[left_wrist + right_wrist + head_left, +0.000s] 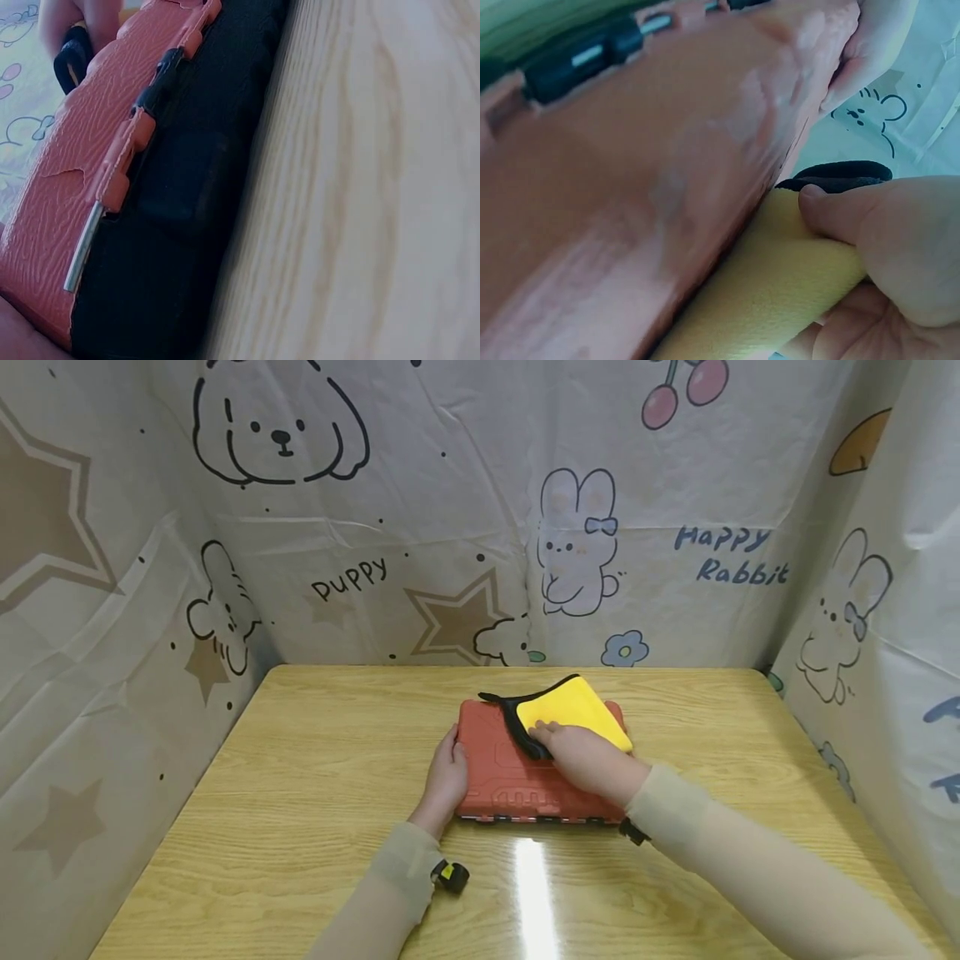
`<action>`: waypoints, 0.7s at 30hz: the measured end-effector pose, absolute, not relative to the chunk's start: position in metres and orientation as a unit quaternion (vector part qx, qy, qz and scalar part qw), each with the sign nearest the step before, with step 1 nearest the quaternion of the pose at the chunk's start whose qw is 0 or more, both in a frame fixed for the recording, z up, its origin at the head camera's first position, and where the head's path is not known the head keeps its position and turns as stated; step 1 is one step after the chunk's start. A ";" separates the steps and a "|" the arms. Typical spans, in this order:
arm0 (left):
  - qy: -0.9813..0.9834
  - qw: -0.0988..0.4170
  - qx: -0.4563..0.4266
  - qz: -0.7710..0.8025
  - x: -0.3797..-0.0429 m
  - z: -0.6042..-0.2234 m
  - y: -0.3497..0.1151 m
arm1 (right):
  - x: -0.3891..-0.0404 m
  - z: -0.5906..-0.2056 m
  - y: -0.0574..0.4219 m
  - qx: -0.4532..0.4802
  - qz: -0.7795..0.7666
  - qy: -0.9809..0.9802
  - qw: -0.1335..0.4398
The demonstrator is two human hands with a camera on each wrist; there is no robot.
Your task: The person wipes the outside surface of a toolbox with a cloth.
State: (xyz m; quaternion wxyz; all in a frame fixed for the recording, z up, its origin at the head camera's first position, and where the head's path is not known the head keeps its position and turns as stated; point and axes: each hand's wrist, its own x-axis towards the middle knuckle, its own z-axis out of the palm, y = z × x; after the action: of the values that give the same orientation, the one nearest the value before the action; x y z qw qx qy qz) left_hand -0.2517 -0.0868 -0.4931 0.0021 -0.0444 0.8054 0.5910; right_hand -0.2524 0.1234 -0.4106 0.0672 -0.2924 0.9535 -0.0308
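Wiping judged to be under way, with no sign of completion

A red case [487, 768] is laid flat, its lid down on a black base [142, 292], in the far half of the wooden table [330, 777], about midway from side to side. What is judged done: the case is in place, and a yellow cloth [573, 714] is laid on the lid. What is judged left: the wipe to be finished, as the left and near parts of the lid are not covered by the cloth; whether these have been wiped cannot be told.

The cloth is pinched in the right hand [585, 756], thumb on the yellow face and fingers curled beneath. The case is gripped at its left side by the left hand [447, 772], apparently to be steadied.

The long axis of the case is aligned left to right, with the hinged long side, where a metal pin [84, 247] is exposed, turned nearest. The cloth is placed askew over the lid's far right part, its far corner extended past the far edge and its black border [517, 733] drawn to a tip at the far left
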 end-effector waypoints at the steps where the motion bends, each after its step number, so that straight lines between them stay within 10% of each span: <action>1: 0.805 0.002 -0.045 0.591 -0.251 -0.493 -0.087 | -0.251 -0.410 0.124 -0.293 -0.031 0.953 0.069; 21: 0.801 0.009 -0.047 0.596 -0.250 -0.489 -0.087 | -0.192 -0.410 0.134 -0.338 -0.015 0.940 0.050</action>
State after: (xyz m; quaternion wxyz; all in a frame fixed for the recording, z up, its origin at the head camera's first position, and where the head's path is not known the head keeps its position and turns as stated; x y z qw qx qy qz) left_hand -0.2498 -0.0868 -0.4888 0.0092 -0.0466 0.8012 0.5965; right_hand -0.1921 0.1338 -0.4099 0.0504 -0.3375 0.9398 -0.0152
